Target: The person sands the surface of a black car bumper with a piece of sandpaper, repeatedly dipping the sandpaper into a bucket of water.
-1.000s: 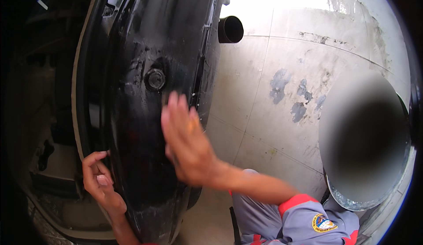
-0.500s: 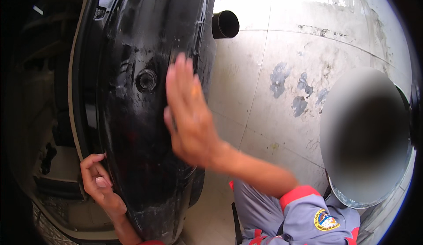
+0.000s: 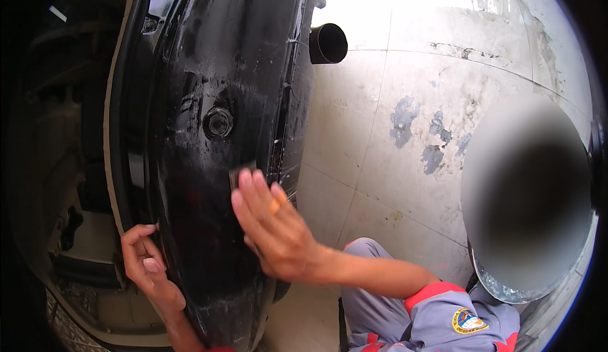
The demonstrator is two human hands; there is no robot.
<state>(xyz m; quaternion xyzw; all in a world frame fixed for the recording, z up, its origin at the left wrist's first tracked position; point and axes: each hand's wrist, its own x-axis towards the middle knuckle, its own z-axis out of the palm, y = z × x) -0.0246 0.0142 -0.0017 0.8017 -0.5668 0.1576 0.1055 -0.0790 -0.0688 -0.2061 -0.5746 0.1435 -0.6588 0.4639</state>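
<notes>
A long black car bumper, scuffed and smeared with whitish residue, runs from the far edge to the near edge. A round fitting sits in its surface. My right hand lies flattened on the bumper's right half, slightly blurred, with an orange band on one finger. Under its fingertips shows the edge of a small grey-brown flat pad, pressed against the black surface; most of it is hidden. At the bumper's left edge rests my left hand, fingers loosely curled with nothing visible in them, one fingertip touching the edge.
Left of the bumper is the dark car interior with a light-edged opening. A dark round tube sticks out on the far right side. Pale stained floor tiles lie right of it. A large blurred rounded shape stands at the right.
My right hand has slid nearer along the bumper, away from beside the round fitting, and the pad's edge now shows. My left hand stays at the edge. The view has shifted slightly.
</notes>
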